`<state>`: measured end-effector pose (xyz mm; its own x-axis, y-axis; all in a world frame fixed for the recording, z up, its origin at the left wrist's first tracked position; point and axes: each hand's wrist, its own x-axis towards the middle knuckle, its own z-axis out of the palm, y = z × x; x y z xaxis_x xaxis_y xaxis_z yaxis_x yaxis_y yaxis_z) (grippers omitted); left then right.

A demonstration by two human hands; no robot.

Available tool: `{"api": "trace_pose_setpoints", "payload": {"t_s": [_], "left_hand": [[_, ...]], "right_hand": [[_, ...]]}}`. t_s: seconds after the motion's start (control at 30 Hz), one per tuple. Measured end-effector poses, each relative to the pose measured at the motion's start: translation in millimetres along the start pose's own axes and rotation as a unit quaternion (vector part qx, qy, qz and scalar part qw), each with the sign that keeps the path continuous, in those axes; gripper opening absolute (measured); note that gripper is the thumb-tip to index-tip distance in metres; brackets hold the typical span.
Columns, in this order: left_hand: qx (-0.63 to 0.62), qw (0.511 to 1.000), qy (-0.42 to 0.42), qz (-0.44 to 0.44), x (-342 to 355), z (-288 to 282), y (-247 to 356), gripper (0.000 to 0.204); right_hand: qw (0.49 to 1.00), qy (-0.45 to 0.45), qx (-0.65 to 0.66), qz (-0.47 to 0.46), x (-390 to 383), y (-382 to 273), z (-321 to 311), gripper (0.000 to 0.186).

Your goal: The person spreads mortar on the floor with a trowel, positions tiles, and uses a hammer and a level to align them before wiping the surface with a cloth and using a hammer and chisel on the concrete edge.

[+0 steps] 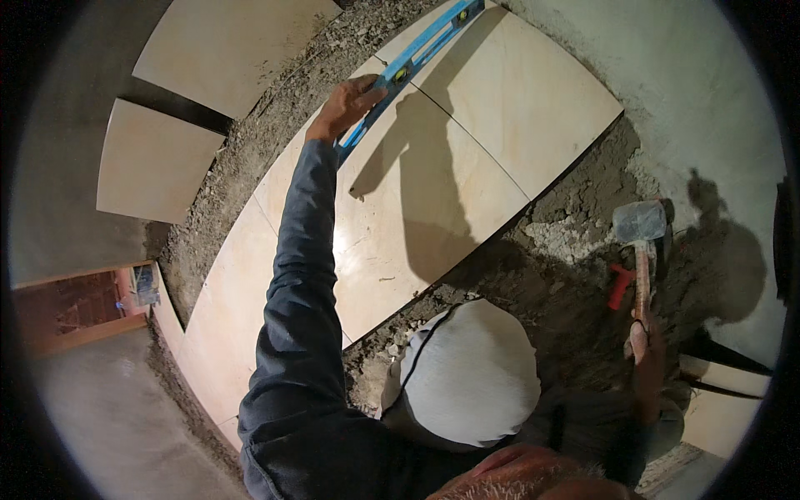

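My left hand (346, 107) reaches forward and grips the near part of a blue spirit level (403, 73). The level lies across large cream floor tiles (487, 125), running away toward the far edge of the view. My fingers are closed over its frame. On the right, my right hand (640, 343) is wrapped round the wooden handle of a mallet (639, 222) with a grey block head. The mallet is over the rough mortar bed beside the tiles, and this hand is partly blurred and in shadow. Just left of the handle is a red handle-like piece (619, 287).
Loose tiles (158, 158) lie at the far left, past a strip of gravelly mortar (242, 162). A reddish recess (79, 308) is at the left. More tiles (721, 417) are at lower right. A grey wall (717, 100) bounds the right. A pale rounded cloth shape (467, 375) blocks the lower middle.
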<state>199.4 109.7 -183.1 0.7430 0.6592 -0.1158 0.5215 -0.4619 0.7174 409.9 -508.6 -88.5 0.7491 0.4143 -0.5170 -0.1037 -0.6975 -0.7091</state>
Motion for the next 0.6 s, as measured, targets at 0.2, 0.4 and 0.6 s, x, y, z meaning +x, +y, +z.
{"api": "trace_pose_setpoints", "payload": {"t_s": [0.2, 0.4, 0.6], "left_hand": [[0.036, 0.998, -0.048, -0.03, 41.0, 12.0, 5.3, 0.065], [-0.022, 0.996, -0.074, -0.05, 66.2, 26.9, -39.7, 0.061], [0.057, 0.996, -0.027, -0.07, 48.2, 42.5, 19.2, 0.052]], "right_hand": [[0.998, -0.001, -0.029, 0.056, 12.1, -4.8, -9.6, 0.059], [0.997, -0.037, -0.04, 0.051, 30.2, 21.5, -6.6, 0.063], [0.991, -0.094, 0.013, 0.092, 46.2, -2.6, -27.2, 0.065]]}}
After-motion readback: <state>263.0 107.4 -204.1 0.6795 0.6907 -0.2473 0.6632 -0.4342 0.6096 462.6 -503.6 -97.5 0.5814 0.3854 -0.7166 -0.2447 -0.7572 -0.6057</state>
